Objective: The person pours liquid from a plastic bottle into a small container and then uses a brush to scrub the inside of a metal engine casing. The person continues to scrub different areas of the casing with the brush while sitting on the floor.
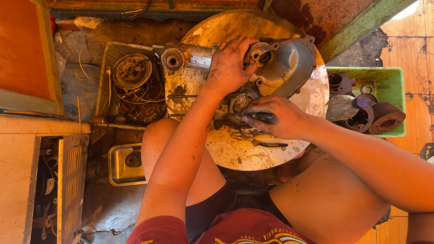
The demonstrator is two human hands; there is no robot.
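Head view: two hands [228, 63] [275, 118]; one engine casing [289, 63].

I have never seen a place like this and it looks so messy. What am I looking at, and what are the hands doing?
This picture comes from a camera worn on a person's head, looking straight down at their own knees and hands. The person sits at a round, rusty metal plate used as a work surface. On it lies a big grey metal engine casing. The left hand presses on the casing. The right hand grips a dark tool handle beside it. Pliers lie on the plate near the person. To the right, a green plastic tray holds greasy round engine parts. To the left, a dirty tray holds coiled wires and a round part, and a small steel tray sits below it.
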